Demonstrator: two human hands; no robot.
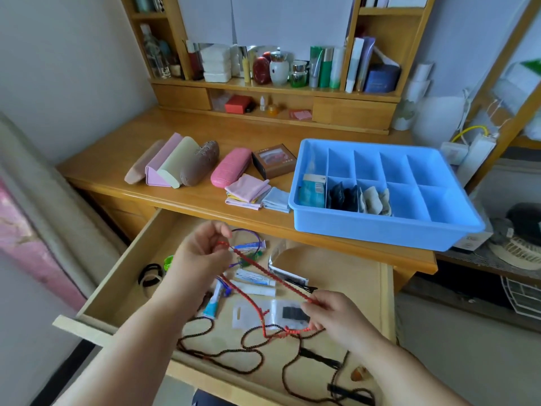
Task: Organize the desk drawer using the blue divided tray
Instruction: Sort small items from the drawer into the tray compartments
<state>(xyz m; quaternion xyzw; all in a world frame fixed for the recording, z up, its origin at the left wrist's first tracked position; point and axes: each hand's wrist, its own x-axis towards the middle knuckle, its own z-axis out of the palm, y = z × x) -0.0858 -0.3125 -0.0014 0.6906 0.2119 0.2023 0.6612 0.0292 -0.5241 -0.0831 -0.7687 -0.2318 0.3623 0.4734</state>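
Spanning the middle of the view, the wooden desk (pixel 117 171) has its drawer (pixel 123 276) pulled open toward the person. On the desktop to the right sits the blue divided tray (pixel 380 232), its right end overhanging the desk edge; its near-left compartments hold a teal packet (pixel 312 192), dark sachets (pixel 342 198) and pale sachets (pixel 376 200), the other compartments bare. Left of the tray lie folded cloths (pixel 248 192), a brown box (pixel 273 160), a pink case (pixel 231 167) and a row of other cases (pixel 172 162). Above the drawer, both hands stretch a red beaded string (pixel 272 273) between them. The left hand (pixel 202 256) pinches one end between thumb and curled fingers; the right hand (pixel 336 317) pinches the other end, fingers closed around it, a loop dangling below. Underneath, a dark beaded string (pixel 234 356), small tubes (pixel 254 278), clear bags (pixel 272 316) and black hair ties (pixel 150 276) lie on the drawer floor.
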